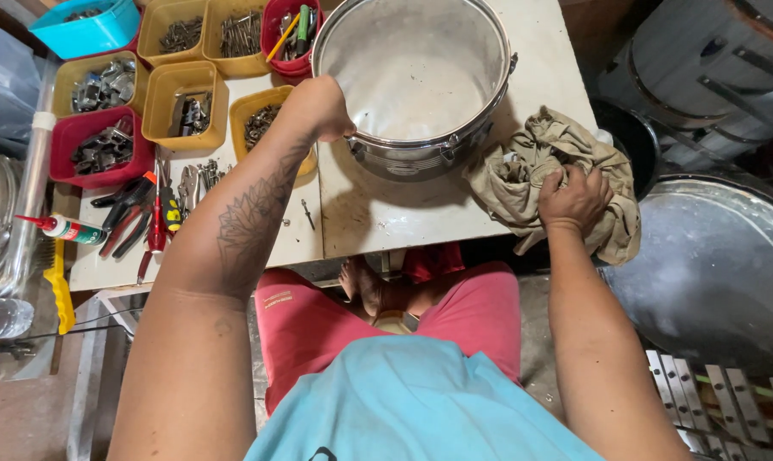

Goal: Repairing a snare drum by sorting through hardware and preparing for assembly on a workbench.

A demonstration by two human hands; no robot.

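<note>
A shiny metal drum shell (421,77) with a chrome rim stands on the white worktable (361,218), its pale skin facing up. My left hand (322,107) is closed over the near left part of the rim. To the right of the drum lies a crumpled khaki rag (523,166), draped over the table's right edge. My right hand (574,198) presses down on the rag with the fingers curled into the cloth.
Yellow, red and blue bins (186,102) of metal parts fill the table's left half. Pliers and screwdrivers (143,218) lie beside a small red-capped oil bottle (66,229). A large metal drum (720,265) stands on the floor at right, more drum shells behind it.
</note>
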